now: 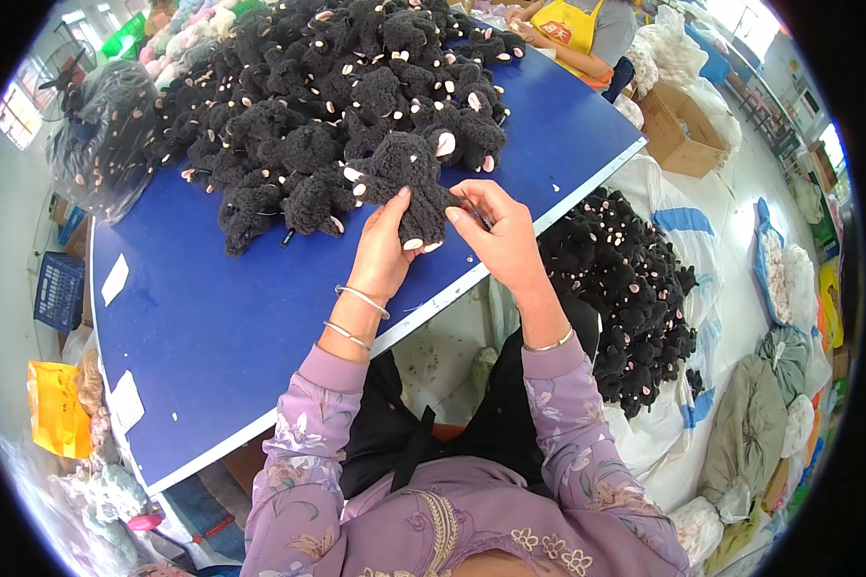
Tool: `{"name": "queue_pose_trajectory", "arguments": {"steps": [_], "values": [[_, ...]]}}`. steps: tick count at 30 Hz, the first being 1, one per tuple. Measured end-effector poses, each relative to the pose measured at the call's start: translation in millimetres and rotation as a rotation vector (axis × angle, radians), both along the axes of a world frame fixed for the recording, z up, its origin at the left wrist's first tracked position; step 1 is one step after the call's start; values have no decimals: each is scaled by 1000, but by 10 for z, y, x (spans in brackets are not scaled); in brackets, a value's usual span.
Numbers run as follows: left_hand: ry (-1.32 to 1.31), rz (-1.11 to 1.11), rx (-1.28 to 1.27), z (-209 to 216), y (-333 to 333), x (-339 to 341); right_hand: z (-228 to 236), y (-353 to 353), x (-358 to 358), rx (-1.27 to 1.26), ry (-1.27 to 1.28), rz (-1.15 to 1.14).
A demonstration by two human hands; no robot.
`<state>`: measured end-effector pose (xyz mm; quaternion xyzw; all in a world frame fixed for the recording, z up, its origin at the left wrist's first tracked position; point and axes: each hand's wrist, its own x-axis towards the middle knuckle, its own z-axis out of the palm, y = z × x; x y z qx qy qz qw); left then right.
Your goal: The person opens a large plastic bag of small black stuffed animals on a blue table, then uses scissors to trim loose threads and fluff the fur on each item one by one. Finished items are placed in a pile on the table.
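Observation:
A black curly plush toy [404,173] with pale pink ears and light foot pads is held upright just over the front edge of the blue table [250,327]. My left hand [385,240] is closed round its lower left side, thumb on the front. At the toy's right side, my right hand [498,226] has its fingers curled together. Something thin and dark shows between those fingers, too small to name. Behind the toy lies a big heap of similar black plush toys [298,144].
More black plush toys [635,298] are piled on white sheeting to the right, below table level. A filled clear bag [106,144] stands at the left. Across the table is a person in a yellow apron [568,34], near a cardboard box [681,130]. White paper [114,279] lies leftward.

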<state>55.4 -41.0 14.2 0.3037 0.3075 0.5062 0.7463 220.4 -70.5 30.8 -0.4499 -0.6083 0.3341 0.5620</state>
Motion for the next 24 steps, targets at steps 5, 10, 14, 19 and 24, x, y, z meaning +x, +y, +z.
{"name": "queue_pose_trajectory", "arguments": {"steps": [5,10,14,19,24], "values": [[5,-97,61,-6,-1,-5,-2,24,-93,-103,58,-6],[181,-150,170,22,-62,48,-54,88,-49,-129,179,29],[302,-130,207,41,-90,52,82,47,-5,-97,150,19],[478,-258,279,32,-44,-44,91,81,73,-65,42,-92],[828,504,513,325,114,-678,368,62,905,357,1106,186]]}}
